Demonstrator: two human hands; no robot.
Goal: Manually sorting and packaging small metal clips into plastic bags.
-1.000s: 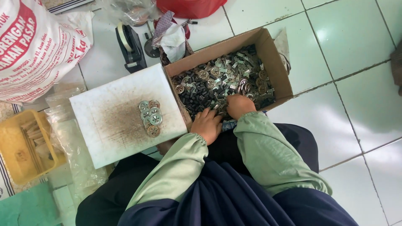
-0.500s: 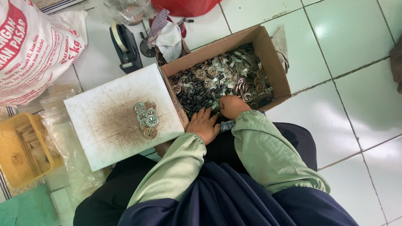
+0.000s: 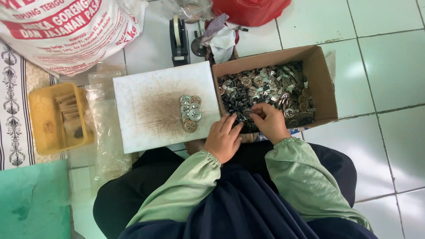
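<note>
Metal parts [image 3: 265,86] in cardboard box [image 3: 321,79]: small, stiff, light, likely slippery; pinch by edges. Right hand [image 3: 268,121] pinches one; left hand [image 3: 223,137] rests loosely open beside.

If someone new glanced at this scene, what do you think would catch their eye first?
Probably the open cardboard box at centre right, heaped with small metal discs and clips, where the left hand and right hand meet at its near edge. Beside it on the left lies a stained white board carrying a small cluster of round discs. The big red-and-white sack at top left also stands out.
</note>
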